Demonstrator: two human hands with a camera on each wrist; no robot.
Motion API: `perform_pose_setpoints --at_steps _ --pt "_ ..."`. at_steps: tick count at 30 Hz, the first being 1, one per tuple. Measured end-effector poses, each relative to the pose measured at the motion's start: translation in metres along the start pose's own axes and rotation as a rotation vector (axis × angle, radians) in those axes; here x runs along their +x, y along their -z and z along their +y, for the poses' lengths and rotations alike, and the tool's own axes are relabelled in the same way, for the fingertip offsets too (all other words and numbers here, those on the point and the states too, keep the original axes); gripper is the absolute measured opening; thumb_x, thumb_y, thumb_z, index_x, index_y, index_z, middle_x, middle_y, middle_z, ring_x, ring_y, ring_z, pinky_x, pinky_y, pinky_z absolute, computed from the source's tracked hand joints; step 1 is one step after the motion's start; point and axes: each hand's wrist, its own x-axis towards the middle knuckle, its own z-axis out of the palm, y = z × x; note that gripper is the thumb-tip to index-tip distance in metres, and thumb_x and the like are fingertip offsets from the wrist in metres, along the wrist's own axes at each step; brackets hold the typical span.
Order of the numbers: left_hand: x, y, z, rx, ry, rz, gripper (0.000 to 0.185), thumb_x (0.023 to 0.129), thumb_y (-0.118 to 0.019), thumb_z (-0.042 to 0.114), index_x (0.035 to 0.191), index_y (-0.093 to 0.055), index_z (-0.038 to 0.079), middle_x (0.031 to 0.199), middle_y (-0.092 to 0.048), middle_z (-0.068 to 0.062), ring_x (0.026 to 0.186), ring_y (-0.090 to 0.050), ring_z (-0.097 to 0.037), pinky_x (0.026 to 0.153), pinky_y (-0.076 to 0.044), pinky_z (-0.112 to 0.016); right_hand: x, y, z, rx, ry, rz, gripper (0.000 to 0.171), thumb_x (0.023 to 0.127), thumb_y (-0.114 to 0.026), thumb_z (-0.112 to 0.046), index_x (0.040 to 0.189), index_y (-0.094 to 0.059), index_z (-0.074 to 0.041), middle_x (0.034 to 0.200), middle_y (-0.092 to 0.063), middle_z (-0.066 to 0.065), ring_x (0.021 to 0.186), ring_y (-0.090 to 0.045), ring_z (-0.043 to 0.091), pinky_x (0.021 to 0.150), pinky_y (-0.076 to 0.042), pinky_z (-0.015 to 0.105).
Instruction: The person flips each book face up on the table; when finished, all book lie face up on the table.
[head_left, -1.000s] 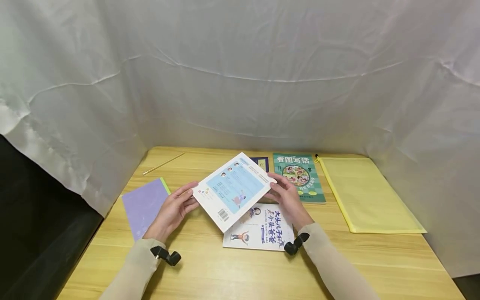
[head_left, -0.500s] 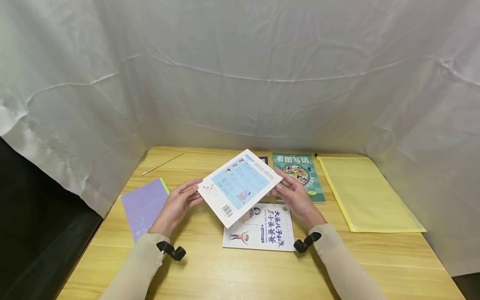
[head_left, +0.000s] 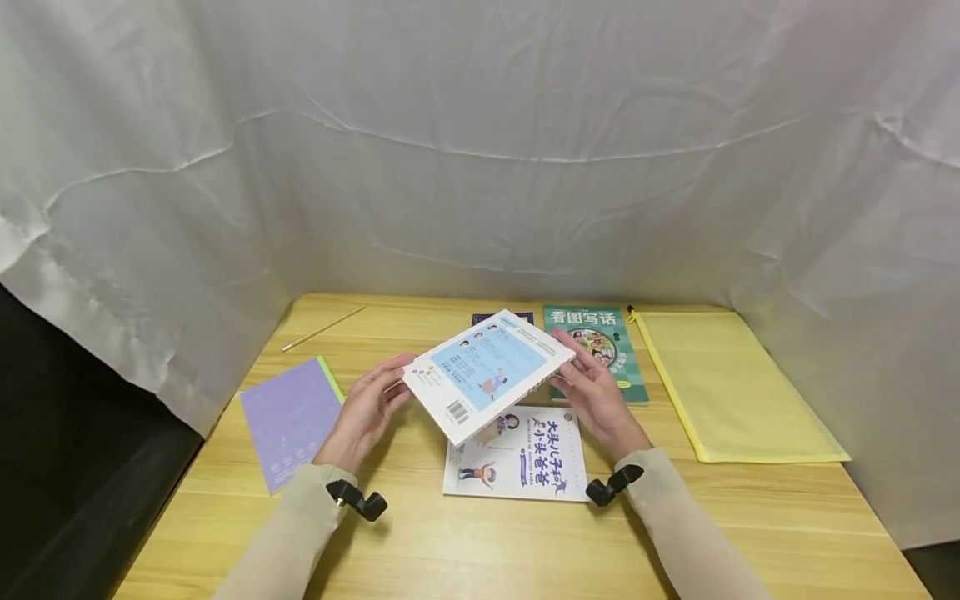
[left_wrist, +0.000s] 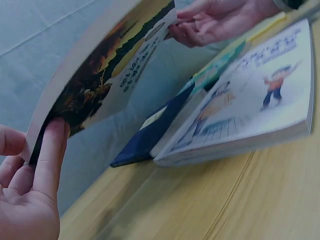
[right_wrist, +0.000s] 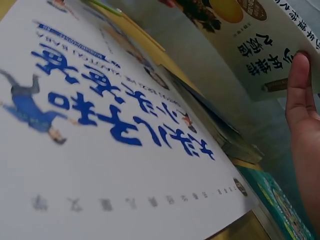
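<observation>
A white paperback book (head_left: 487, 371) with a light-blue panel and a barcode on its upward face is held above the table, slanted. My left hand (head_left: 371, 408) grips its left corner, thumb on top and fingers beneath. At the opposite corner my right hand (head_left: 600, 408) pinches it the same way. The book's underside, seen in the left wrist view, carries a dark, colourful cover picture (left_wrist: 95, 80). Below it on the table lies another white book (head_left: 517, 467) with blue title characters and cartoon figures, partly covered by the held one in the head view.
Behind the held book are a dark blue book (head_left: 480, 319), mostly hidden, and a green book (head_left: 630, 367). A yellow zip pouch (head_left: 750, 392) lies right, a purple notebook (head_left: 288, 421) left, a thin stick (head_left: 324, 328) at back left. Grey curtains (head_left: 480, 208) enclose the table.
Both hands have shifted the held book somewhat to the right and tipped it flatter. More of the dark blue book shows behind it. The things on the table stay put.
</observation>
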Motion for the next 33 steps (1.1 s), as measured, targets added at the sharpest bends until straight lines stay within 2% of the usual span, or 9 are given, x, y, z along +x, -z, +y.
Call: perform_pose_setpoints --at_steps 4,8,14,17,21,24,26,29,33 --pt "0.000 -0.004 -0.002 -0.053 -0.005 -0.016 0.028 0.111 -0.056 0.004 0.121 -0.080 0.015 0.124 -0.076 -0.002 0.106 -0.073 -0.016 0.099 -0.065 -0.023 0.000 -0.001 -0.002 0.011 0.028 -0.016 0.064 0.113 -0.047 0.002 0.173 -0.027 -0.012 0.176 -0.040 0.002 0.146 -0.057 0.011 0.113 -0.056 0.026" --pt "-0.001 -0.007 -0.004 -0.075 -0.044 -0.041 0.028 0.113 -0.056 0.010 0.132 -0.076 0.014 0.126 -0.075 -0.003 0.108 -0.073 -0.016 0.099 -0.065 -0.023 0.000 -0.001 -0.003 -0.021 0.053 -0.021 0.064 0.114 -0.046 0.002 0.173 -0.026 -0.011 0.179 -0.035 0.000 0.148 -0.054 0.010 0.115 -0.055 0.029" --pt "-0.002 -0.014 -0.006 -0.016 -0.149 -0.117 0.045 0.118 -0.047 0.021 0.160 -0.052 0.007 0.151 -0.063 -0.001 0.128 -0.066 -0.016 0.108 -0.061 -0.026 0.000 0.001 -0.001 -0.097 0.069 0.008 0.064 0.115 -0.050 -0.006 0.174 -0.023 -0.009 0.183 -0.019 0.009 0.153 -0.048 0.006 0.123 -0.051 0.032" --pt "-0.005 -0.019 -0.006 0.044 -0.209 -0.143 0.050 0.119 -0.043 0.026 0.167 -0.042 0.009 0.167 -0.051 -0.002 0.145 -0.055 -0.018 0.121 -0.053 -0.031 0.001 0.001 0.000 -0.110 0.061 0.032 0.066 0.116 -0.050 -0.011 0.174 -0.018 -0.010 0.183 -0.019 0.009 0.156 -0.045 0.004 0.126 -0.048 0.033" --pt "-0.007 -0.027 -0.007 0.084 -0.299 -0.185 0.055 0.120 -0.040 0.032 0.171 -0.034 0.014 0.178 -0.036 -0.004 0.164 -0.033 -0.022 0.137 -0.032 -0.043 0.003 0.001 0.000 -0.108 0.059 0.080 0.065 0.117 -0.050 -0.017 0.175 -0.021 -0.012 0.181 -0.027 0.007 0.154 -0.048 0.005 0.129 -0.044 0.040" --pt "-0.010 -0.031 -0.008 0.078 -0.337 -0.238 0.059 0.120 -0.038 0.036 0.174 -0.026 0.017 0.182 -0.027 -0.004 0.169 -0.022 -0.024 0.142 -0.019 -0.047 0.003 0.000 0.002 -0.091 0.061 0.120 0.063 0.116 -0.051 -0.020 0.173 -0.026 -0.012 0.180 -0.030 0.009 0.150 -0.053 0.005 0.129 -0.044 0.046" --pt "-0.012 -0.032 -0.009 0.058 -0.344 -0.288 0.061 0.120 -0.038 0.033 0.176 -0.019 0.019 0.183 -0.021 -0.004 0.170 -0.018 -0.025 0.143 -0.014 -0.047 0.003 -0.001 0.003 -0.077 0.065 0.143 0.061 0.116 -0.052 -0.020 0.173 -0.030 -0.012 0.179 -0.031 0.012 0.147 -0.057 0.008 0.125 -0.048 0.046" --pt "-0.015 -0.033 -0.011 0.052 -0.382 -0.347 0.065 0.119 -0.042 0.021 0.177 -0.012 0.017 0.184 -0.017 -0.008 0.170 -0.016 -0.031 0.142 -0.019 -0.038 0.004 -0.002 0.004 -0.084 0.067 0.171 0.060 0.116 -0.053 -0.023 0.172 -0.033 -0.014 0.178 -0.032 0.014 0.138 -0.063 0.013 0.119 -0.056 0.041" --pt "-0.014 -0.043 -0.009 0.107 -0.456 -0.327 0.065 0.115 -0.048 0.006 0.174 -0.022 0.011 0.180 -0.028 -0.012 0.164 -0.036 -0.024 0.132 -0.036 -0.025 0.009 -0.008 0.003 -0.140 0.077 0.208 0.056 0.115 -0.056 -0.028 0.168 -0.043 -0.014 0.175 -0.041 0.011 0.130 -0.066 0.015 0.113 -0.061 0.035"
